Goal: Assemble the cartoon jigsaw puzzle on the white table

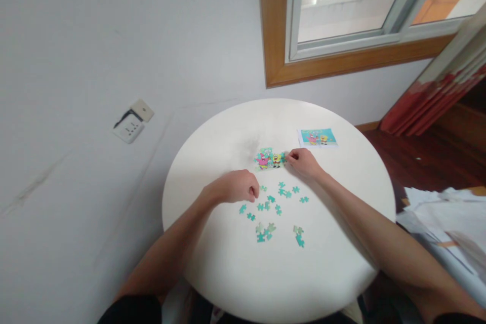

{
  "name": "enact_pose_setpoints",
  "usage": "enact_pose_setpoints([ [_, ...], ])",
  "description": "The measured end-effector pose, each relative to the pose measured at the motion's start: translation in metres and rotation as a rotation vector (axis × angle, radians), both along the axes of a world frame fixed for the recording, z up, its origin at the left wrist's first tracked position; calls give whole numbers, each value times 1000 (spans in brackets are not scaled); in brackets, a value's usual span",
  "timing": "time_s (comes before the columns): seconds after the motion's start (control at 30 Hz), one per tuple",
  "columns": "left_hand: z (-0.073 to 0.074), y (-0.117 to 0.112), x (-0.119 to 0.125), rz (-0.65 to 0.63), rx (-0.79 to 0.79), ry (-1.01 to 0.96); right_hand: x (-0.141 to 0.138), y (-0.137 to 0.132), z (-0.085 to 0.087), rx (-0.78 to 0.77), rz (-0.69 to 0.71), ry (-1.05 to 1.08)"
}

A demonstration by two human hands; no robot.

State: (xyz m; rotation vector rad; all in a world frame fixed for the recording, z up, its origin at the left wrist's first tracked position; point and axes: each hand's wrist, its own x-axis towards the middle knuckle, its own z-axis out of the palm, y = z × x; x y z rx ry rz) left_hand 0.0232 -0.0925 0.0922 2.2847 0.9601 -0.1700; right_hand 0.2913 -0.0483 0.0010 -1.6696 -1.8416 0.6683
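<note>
A partly assembled jigsaw puzzle [269, 160] with a pink starfish and a yellow sponge character lies on the white round table [228, 273]. At its right edge, my right hand [302, 162] pinches a teal puzzle piece, mostly covered by the fingertips. My left hand [241, 186] hovers or rests just below and left of the puzzle, fingers curled together; whatever is in them is hidden. Several loose teal puzzle pieces [271, 198] are scattered between my forearms. Closer to me lie a small cluster of pieces [260, 237] and a joined strip [299, 240].
A reference picture [319, 137] of the same characters lies at the table's back right. The wall with a socket [129, 127] borders the left and back, below a wood-framed window [276, 68]. Stacked papers [444, 228] stand beyond the right edge.
</note>
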Motion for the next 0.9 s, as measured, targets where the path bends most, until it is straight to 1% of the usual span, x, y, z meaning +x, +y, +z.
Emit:
enact_pose_setpoints([
  [0.07,-4,-10,-7,8,44,23,0,0,0,-5,1,0],
  [0.23,-23,-43,-23,-7,106,-33,-1,0,1,-13,8,-9],
  [0.3,-28,-54,-26,34,119,-33,-2,1,1,-14,9,-19],
  [0.43,-32,-67,-28,79,144,-59,-2,1,2,-14,12,-36],
  [0.6,-35,-75,-29,42,183,-104,-2,0,2,-12,9,-36],
  [0.67,-36,-74,-30,43,170,-117,-2,0,2,-11,13,-33],
  [0.73,-35,-67,-32,89,139,-146,-2,0,2,-7,14,-31],
  [0.8,-31,-51,-34,181,130,-195,-2,1,2,-4,16,-30],
  [0.9,-24,-16,-35,308,223,-273,-3,0,3,-6,14,-33],
])
